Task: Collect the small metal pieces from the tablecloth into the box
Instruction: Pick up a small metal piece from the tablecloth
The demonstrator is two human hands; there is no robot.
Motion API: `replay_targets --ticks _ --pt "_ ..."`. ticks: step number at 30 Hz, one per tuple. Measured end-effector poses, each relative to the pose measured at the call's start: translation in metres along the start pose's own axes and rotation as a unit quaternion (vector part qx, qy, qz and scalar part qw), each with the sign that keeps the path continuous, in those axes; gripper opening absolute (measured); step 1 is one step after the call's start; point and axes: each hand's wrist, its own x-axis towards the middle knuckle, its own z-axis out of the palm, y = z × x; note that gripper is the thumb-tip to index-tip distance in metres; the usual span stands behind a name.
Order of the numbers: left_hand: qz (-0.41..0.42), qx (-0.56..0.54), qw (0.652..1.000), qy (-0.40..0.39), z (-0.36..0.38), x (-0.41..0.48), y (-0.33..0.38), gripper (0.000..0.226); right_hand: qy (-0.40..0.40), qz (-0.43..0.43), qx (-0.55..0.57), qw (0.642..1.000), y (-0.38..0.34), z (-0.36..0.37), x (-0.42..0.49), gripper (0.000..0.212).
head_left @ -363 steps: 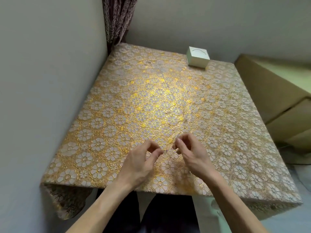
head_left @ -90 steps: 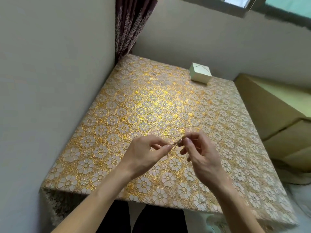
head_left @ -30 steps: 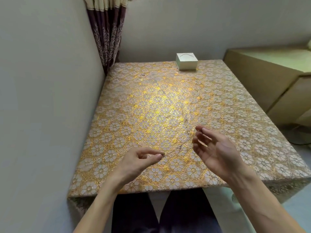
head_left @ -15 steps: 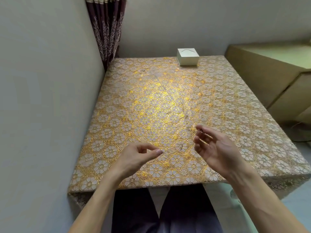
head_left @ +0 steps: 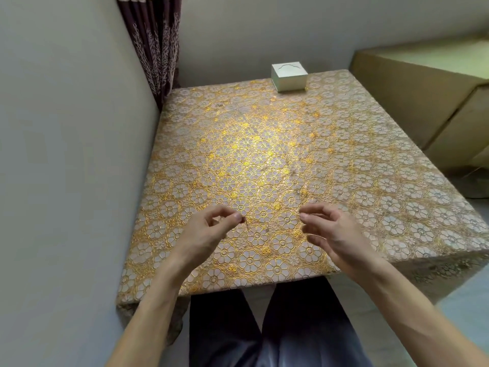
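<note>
A single wide-angle camera worn on my head looks forward and steeply down over the gold-flowered tablecloth (head_left: 264, 144). It takes in the table from the near edge above my knees (head_left: 264, 327) to the white box (head_left: 289, 76) at the far edge by the back wall (head_left: 264, 30). My left hand (head_left: 209, 231) and right hand (head_left: 333, 231) sit nearest the lens at lower centre, forearms entering from the bottom corners, with the side wall (head_left: 66, 154) and curtain (head_left: 156, 43) filling the left and a tan cabinet (head_left: 423, 83) the right.
</note>
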Motion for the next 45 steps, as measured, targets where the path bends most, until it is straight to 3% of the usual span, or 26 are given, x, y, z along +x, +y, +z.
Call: replay_targets --ticks 3,11,17,28,31,37,45 --pt "-0.003 -0.001 1.0 0.017 0.0 0.001 0.003 0.016 0.013 -0.017 -0.095 0.995 0.009 -0.001 -0.001 0.011" --pt "-0.008 -0.011 1.0 0.019 0.003 0.003 0.008 0.016 0.024 -0.071 -0.211 0.974 0.025 -0.005 0.001 0.009" --pt "0.011 -0.015 1.0 0.011 0.007 0.006 0.017 0.031 0.013 -0.099 -0.319 0.942 0.035 -0.007 0.004 0.006" --pt "0.047 -0.012 0.998 -0.027 0.01 0.01 0.027 0.028 -0.035 -0.121 -0.461 0.878 0.029 0.0 0.002 0.009" --pt "0.057 0.0 0.997 -0.044 0.012 0.011 0.03 0.028 -0.038 -0.147 -0.453 0.878 0.022 0.007 0.003 0.017" --pt "0.068 0.036 0.995 -0.059 0.011 0.012 0.032 0.025 -0.06 -0.231 -0.315 0.919 -0.008 0.028 -0.003 0.026" --pt "0.082 0.055 0.993 -0.064 0.009 0.01 0.034 0.029 -0.089 -0.267 -0.326 0.902 -0.021 0.041 0.002 0.014"
